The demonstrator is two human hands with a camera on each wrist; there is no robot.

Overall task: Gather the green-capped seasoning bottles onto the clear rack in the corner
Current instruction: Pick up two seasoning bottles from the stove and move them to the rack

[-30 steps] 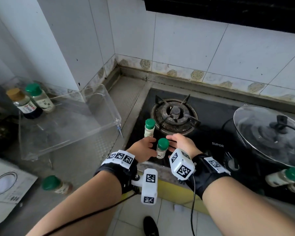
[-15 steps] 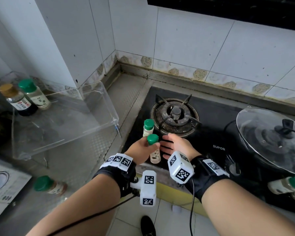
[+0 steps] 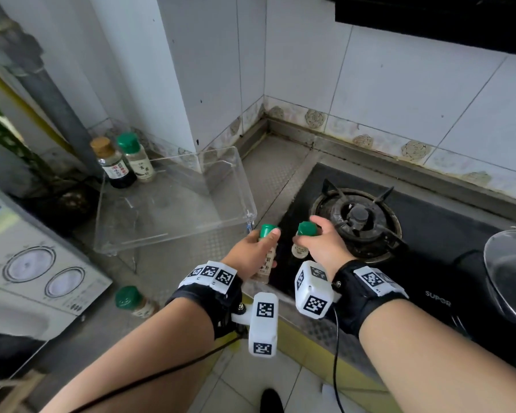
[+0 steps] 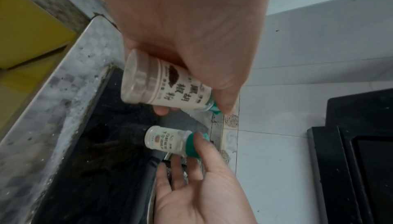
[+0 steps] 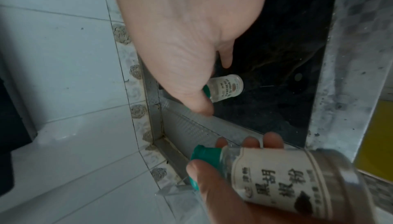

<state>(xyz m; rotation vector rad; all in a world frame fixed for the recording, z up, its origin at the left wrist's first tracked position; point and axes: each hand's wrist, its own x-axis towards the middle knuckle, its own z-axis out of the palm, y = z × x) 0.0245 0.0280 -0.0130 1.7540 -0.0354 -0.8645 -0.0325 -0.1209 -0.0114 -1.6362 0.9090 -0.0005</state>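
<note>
My left hand point(image 3: 265, 244) grips a green-capped pepper bottle point(image 3: 267, 254) with a beige label, lifted off the stove's front left corner and tilted; its label shows close in the left wrist view point(image 4: 170, 89). My right hand point(image 3: 308, 237) closes thumb and fingers on the green cap of a smaller bottle point(image 3: 300, 249) standing on the black stove glass point(image 5: 225, 87). The clear rack point(image 3: 236, 189) sits left of the stove by the wall corner. At its far left end stands another green-capped bottle point(image 3: 137, 159). A further green-capped bottle point(image 3: 134, 301) lies on the counter near my left forearm.
A brown-capped dark sauce bottle point(image 3: 115, 166) stands on the rack beside the green-capped one. The gas burner point(image 3: 356, 219) is just behind my right hand. A glass pan lid point(image 3: 510, 272) fills the far right. A printed box point(image 3: 36, 272) lies at the left.
My left hand has taken the front bottle and lifted it to the left. My right hand left that bottle and moved onto the cap of the bottle nearer the burner.
</note>
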